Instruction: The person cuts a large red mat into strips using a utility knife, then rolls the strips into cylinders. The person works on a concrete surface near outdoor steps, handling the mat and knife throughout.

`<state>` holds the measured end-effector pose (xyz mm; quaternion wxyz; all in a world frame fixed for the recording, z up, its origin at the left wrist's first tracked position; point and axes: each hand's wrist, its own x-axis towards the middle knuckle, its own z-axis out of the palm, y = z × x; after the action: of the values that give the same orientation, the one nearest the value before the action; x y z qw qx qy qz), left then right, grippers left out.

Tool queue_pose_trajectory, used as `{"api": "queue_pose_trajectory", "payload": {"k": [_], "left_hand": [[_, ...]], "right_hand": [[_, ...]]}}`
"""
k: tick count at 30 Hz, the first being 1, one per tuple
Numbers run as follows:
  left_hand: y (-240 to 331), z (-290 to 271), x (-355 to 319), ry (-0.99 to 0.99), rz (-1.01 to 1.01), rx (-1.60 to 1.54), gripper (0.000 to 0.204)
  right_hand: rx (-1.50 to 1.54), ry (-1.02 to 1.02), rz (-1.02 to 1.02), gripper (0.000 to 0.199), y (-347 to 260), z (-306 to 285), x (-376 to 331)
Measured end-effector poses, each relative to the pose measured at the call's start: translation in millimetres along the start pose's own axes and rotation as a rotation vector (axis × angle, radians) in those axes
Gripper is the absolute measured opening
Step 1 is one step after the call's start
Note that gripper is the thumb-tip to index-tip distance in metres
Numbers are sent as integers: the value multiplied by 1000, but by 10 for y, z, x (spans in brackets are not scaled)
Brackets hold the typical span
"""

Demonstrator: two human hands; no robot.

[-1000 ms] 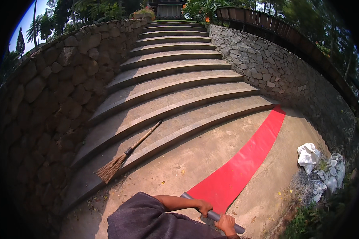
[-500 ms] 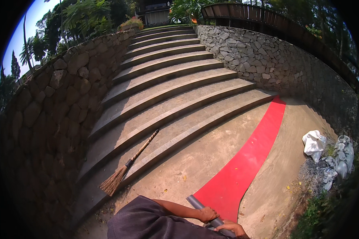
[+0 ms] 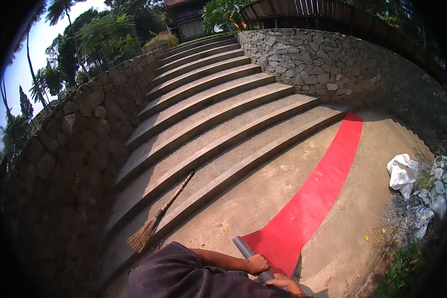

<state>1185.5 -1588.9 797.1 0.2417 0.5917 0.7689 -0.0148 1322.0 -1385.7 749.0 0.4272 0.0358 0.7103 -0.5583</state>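
Observation:
A long red carpet (image 3: 315, 198) stretches over the ground from the foot of the steps toward me. Its near end is wound into a roll (image 3: 242, 247) with the dark grey underside outward. My left hand (image 3: 257, 263) is closed over the middle of this roll, with knuckles up. Farther along it to the right, my right hand (image 3: 285, 283) curls over the roll, its fingers partly hidden. The roll lies slantwise in front of my body, and its left end sticks out past my left hand.
A short broom (image 3: 160, 213) leans across the low steps (image 3: 223, 144) on the left. At the right, a white sack (image 3: 402, 174) and plastic bags (image 3: 439, 191) sit by gravel and plants. Stone walls (image 3: 313, 62) flank the stairs.
The view has shifted slightly, so the broom and white sack appear lower. Both hands remain on the carpet roll, which shows a little higher in the picture.

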Motion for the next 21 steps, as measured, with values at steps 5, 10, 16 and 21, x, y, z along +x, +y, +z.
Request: {"api": "queue_pose_trajectory", "payload": {"k": [5,10,16,21], "left_hand": [[-613,-120,644,-669,85,-635,27],[-227,-528,679,-25,49,-90,45],[-1018,-577,1136,-623,44,-675,75],[-1068,-1025,1149,-273,141,-317,60]], "right_hand": [[-654,601,3,71,-861,-216,-472],[-38,-29,92,74,162,-1016,23],[-818,796,-113,61,-828,-888,-317],[-449,427,140,56,-949,-1294,-162]]}}
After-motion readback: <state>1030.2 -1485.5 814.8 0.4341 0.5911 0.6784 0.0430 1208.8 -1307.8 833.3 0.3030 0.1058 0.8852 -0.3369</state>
